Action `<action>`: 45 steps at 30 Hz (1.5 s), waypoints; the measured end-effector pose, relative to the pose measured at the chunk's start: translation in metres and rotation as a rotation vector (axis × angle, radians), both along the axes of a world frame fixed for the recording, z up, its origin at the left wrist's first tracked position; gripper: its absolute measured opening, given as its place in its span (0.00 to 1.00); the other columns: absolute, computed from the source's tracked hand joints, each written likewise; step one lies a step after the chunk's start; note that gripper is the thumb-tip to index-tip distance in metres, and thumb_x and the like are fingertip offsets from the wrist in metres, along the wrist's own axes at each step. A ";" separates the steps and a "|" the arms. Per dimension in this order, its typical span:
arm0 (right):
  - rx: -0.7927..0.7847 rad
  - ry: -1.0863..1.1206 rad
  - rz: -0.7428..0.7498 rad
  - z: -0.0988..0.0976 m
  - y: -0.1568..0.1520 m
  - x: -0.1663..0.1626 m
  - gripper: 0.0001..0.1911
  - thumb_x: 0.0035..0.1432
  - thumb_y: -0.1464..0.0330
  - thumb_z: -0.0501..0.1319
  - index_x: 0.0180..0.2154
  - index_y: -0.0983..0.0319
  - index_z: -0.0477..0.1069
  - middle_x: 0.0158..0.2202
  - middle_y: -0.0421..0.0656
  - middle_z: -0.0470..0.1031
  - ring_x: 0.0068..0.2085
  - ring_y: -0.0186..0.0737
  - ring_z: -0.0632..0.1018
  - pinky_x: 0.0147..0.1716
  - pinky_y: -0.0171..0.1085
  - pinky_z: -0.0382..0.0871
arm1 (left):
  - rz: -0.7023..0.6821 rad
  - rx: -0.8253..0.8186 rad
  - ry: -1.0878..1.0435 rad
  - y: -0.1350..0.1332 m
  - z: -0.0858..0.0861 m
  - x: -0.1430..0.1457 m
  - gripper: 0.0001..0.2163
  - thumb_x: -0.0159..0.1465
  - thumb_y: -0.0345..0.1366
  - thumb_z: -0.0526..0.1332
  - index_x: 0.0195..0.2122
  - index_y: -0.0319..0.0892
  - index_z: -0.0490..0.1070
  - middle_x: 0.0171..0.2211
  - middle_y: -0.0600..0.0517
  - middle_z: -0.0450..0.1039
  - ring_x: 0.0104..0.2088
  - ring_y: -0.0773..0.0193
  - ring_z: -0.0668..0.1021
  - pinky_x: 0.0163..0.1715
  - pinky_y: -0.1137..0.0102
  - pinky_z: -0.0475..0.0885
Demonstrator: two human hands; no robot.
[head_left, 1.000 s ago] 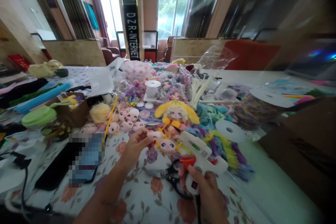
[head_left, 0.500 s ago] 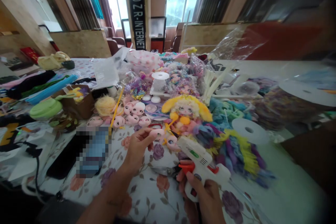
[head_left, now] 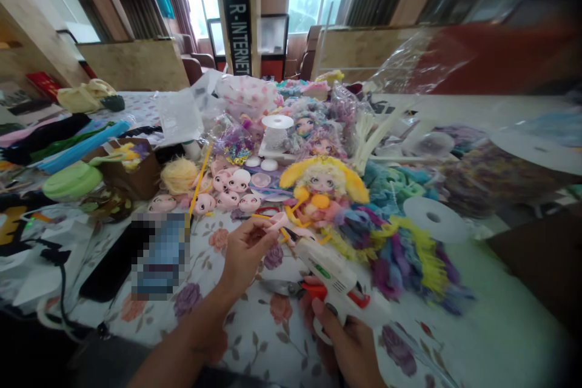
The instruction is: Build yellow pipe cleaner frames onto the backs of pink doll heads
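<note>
Pinched between the thumb and fingers of my left hand (head_left: 245, 254) is a small pale pink doll face (head_left: 278, 222), tilted so its features hardly show. My right hand (head_left: 341, 330) wraps round the handle of a white hot glue gun (head_left: 330, 270) with a red trigger. The gun's nozzle points up and left, close below the pink piece; I cannot tell whether they touch. Under the gun lies a pair of scissors (head_left: 279, 287), partly hidden. Just beyond sits a doll with yellow ears (head_left: 321, 182). Several loose doll faces (head_left: 227, 200) lie to its left.
A flowered cloth (head_left: 245, 339) covers the table. At left are a black phone (head_left: 113, 260), a blurred-out screen (head_left: 163, 254) and a green-lidded jar (head_left: 73, 182). Coloured yarn (head_left: 400, 248) and a white spool (head_left: 434, 218) lie right. Bagged dolls (head_left: 304, 127) are heaped behind.
The doll face in my left hand has turned more edge-on and up slightly. My right hand has brought the glue gun a little left, its nozzle nearer the piece. The view has tipped down slightly.
</note>
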State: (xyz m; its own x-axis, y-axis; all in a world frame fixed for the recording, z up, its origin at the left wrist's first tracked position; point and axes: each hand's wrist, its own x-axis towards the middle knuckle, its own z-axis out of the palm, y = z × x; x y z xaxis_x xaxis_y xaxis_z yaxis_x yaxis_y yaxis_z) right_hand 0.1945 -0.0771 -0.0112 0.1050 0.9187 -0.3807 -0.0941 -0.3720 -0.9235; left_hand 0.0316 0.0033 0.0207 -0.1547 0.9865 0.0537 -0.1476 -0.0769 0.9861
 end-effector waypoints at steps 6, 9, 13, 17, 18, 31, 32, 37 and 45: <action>0.080 -0.125 -0.008 0.000 0.002 0.000 0.23 0.44 0.49 0.63 0.21 0.64 0.73 0.15 0.41 0.67 0.18 0.35 0.67 0.16 0.33 0.60 | 0.009 0.009 0.003 0.000 -0.001 0.001 0.08 0.55 0.38 0.65 0.29 0.38 0.70 0.35 0.50 0.76 0.26 0.72 0.73 0.26 0.77 0.68; 0.077 -0.130 0.018 0.003 0.002 0.000 0.24 0.45 0.49 0.62 0.19 0.64 0.72 0.15 0.40 0.66 0.17 0.33 0.66 0.16 0.33 0.59 | 0.012 0.011 0.000 0.000 -0.002 0.001 0.08 0.54 0.38 0.65 0.30 0.39 0.71 0.35 0.50 0.76 0.26 0.72 0.74 0.27 0.76 0.69; 0.065 -0.131 0.014 0.009 0.002 -0.001 0.23 0.43 0.49 0.64 0.18 0.63 0.70 0.15 0.39 0.66 0.17 0.33 0.65 0.15 0.32 0.57 | 0.008 0.009 -0.007 -0.001 -0.005 0.000 0.09 0.54 0.38 0.66 0.30 0.39 0.71 0.36 0.49 0.76 0.26 0.72 0.73 0.27 0.76 0.70; 0.076 -0.139 -0.006 0.011 0.001 -0.002 0.23 0.44 0.49 0.64 0.18 0.63 0.71 0.16 0.41 0.68 0.18 0.34 0.66 0.16 0.32 0.58 | 0.000 0.014 0.003 -0.001 -0.004 0.000 0.08 0.54 0.38 0.65 0.30 0.38 0.71 0.38 0.48 0.76 0.26 0.71 0.73 0.28 0.76 0.70; 0.061 -0.138 -0.004 0.010 0.001 -0.002 0.23 0.44 0.49 0.63 0.18 0.63 0.71 0.16 0.41 0.68 0.17 0.34 0.65 0.16 0.32 0.57 | 0.001 0.013 0.008 -0.001 -0.004 0.000 0.08 0.54 0.38 0.65 0.30 0.38 0.72 0.39 0.48 0.76 0.27 0.71 0.74 0.28 0.75 0.70; 0.117 -0.202 0.001 0.002 0.003 0.000 0.23 0.47 0.50 0.62 0.19 0.63 0.73 0.18 0.42 0.71 0.22 0.36 0.69 0.22 0.34 0.62 | 0.021 0.037 0.040 -0.001 -0.003 0.001 0.08 0.54 0.38 0.65 0.30 0.39 0.73 0.38 0.48 0.76 0.26 0.71 0.74 0.26 0.76 0.70; 0.102 -0.203 -0.005 0.004 0.003 0.000 0.23 0.46 0.50 0.62 0.19 0.63 0.73 0.17 0.42 0.70 0.21 0.36 0.68 0.21 0.34 0.62 | 0.023 0.037 0.041 -0.001 -0.004 0.001 0.08 0.54 0.38 0.65 0.30 0.39 0.73 0.38 0.48 0.76 0.26 0.71 0.74 0.25 0.76 0.70; 0.103 -0.166 -0.034 0.008 0.004 -0.004 0.22 0.45 0.49 0.63 0.23 0.64 0.74 0.15 0.40 0.68 0.19 0.37 0.68 0.20 0.35 0.62 | 0.039 0.043 0.068 0.000 -0.007 -0.001 0.08 0.54 0.39 0.66 0.30 0.39 0.73 0.39 0.48 0.76 0.28 0.69 0.75 0.26 0.75 0.71; 0.031 -0.169 -0.005 0.009 0.001 -0.002 0.20 0.46 0.52 0.63 0.18 0.61 0.71 0.10 0.37 0.61 0.14 0.34 0.63 0.13 0.34 0.55 | 0.116 0.175 0.210 0.000 -0.003 -0.003 0.04 0.53 0.36 0.66 0.27 0.41 0.75 0.36 0.48 0.77 0.36 0.62 0.77 0.31 0.72 0.71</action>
